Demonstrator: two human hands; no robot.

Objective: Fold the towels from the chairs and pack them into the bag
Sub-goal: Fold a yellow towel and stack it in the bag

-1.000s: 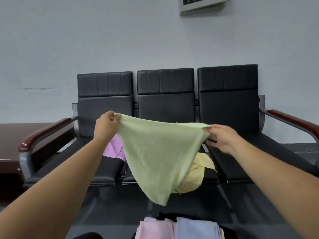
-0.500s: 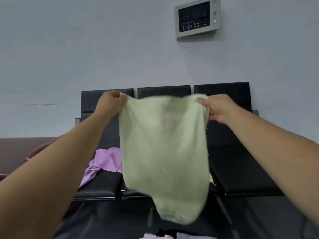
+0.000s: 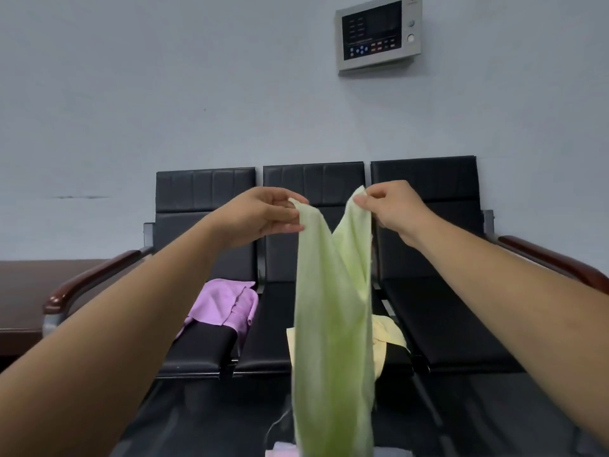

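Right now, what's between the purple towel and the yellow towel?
Bare black seat, then the hanging green towel in front of the yellow towel. The head view shows it.

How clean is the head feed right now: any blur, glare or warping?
Head view: flat, even light, no glare or hard shadows; the green towel blurs toward its lower end, while the left hand and right hand gripping its top corners are sharp; wide-angle stretches the frame edges; wall panel lettering unreadable.

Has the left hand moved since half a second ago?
Yes. The left hand, pinching the green towel, went rightward, from the left chair toward the middle chair.
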